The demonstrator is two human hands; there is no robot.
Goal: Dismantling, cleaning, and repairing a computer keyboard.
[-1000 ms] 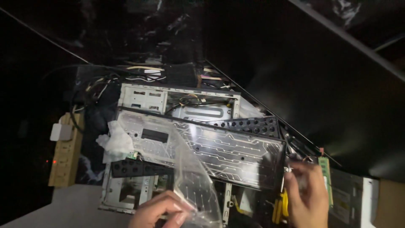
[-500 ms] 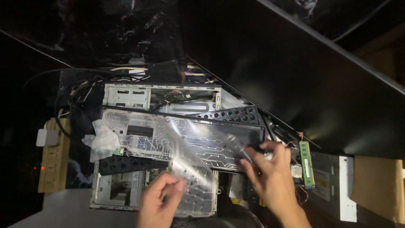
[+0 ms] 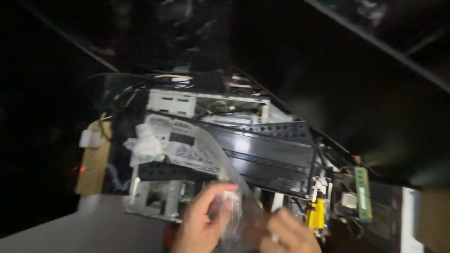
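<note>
One open computer case (image 3: 206, 105) on a grey counter (image 3: 93, 229); one black panel (image 3: 272, 157) across it; one clear plastic sheet (image 3: 187, 145) draped over both; one green memory stick (image 3: 362, 194). Two hands: left (image 3: 201, 222) and right (image 3: 286, 234), fingers pinching the sheet's lower end.

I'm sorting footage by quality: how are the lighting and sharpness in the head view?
Head view: dim, with most of the surroundings nearly black; light falls only on the opened computer case and the clear plastic sheet. Motion blur smears the whole frame, worst on the left hand and right hand. A green memory stick is soft but recognisable.
</note>
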